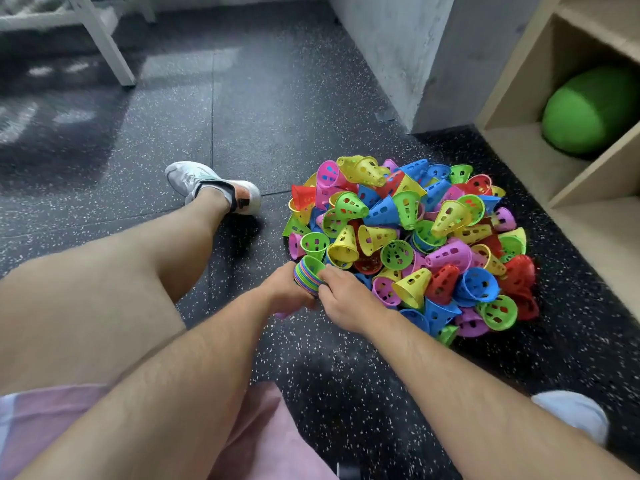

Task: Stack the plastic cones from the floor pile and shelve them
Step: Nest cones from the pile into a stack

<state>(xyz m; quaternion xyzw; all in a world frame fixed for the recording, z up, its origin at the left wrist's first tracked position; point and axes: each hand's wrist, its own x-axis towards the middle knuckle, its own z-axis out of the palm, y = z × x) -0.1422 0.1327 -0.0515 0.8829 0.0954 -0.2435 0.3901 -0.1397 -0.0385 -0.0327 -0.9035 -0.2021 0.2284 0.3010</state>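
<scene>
A heap of small perforated plastic cones (408, 237) in yellow, green, blue, red and pink lies on the speckled dark floor, right of centre. At its near left edge I hold a nested stack of cones (306, 275), multicoloured rims showing and a green cone on top. My left hand (285, 294) grips the stack from the left. My right hand (341, 301) pinches the stack's rim from the right, fingers curled. The stack's lower end is hidden behind my left hand.
A wooden cubby shelf (519, 109) stands at the right, with a green ball (588, 109) in one compartment. A grey concrete pillar (391, 57) rises behind the heap. My left leg and shoe (211, 187) stretch out left of the heap. A white frame leg (104, 39) stands far left.
</scene>
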